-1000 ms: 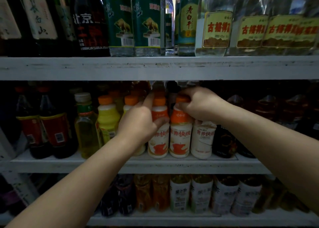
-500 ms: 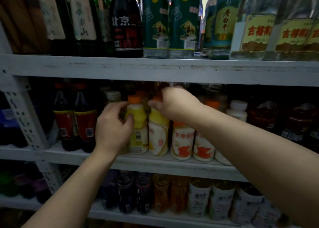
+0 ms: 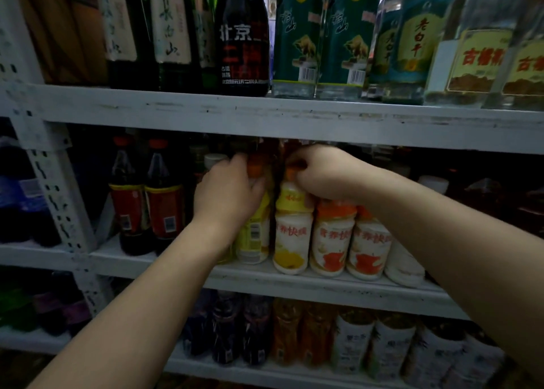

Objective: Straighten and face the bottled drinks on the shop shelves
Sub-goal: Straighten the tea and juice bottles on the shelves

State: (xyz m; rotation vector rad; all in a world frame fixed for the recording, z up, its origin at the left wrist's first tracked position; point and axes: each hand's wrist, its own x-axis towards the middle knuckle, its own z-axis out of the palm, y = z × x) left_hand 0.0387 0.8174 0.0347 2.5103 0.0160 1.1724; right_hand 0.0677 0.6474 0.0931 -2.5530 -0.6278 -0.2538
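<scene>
A: What stood out past the left hand (image 3: 228,196)?

B: Two dark bottles (image 3: 147,200) with red labels stood upright on the middle shelf (image 3: 294,287), well clear of its knuckles on the outer side.

A: And the left hand itself?

B: Its fingers (image 3: 235,165) were curled over the shoulder of a yellow bottle (image 3: 254,229), closed on it just below the orange cap (image 3: 255,169); the bottle showed its barcode to the front.

A: And the right hand (image 3: 325,174)?

B: Just beside the left, thumb side to thumb side. Its fingertips (image 3: 297,166) pinched the orange cap of the white-and-yellow bottle (image 3: 291,235), which stood touching the yellow one.

A: Beyond that?

B: Under the right wrist, two white bottles with orange shoulders (image 3: 351,241) stood in the same row with labels forward, then a plain white one (image 3: 404,266) leaning outward
</scene>
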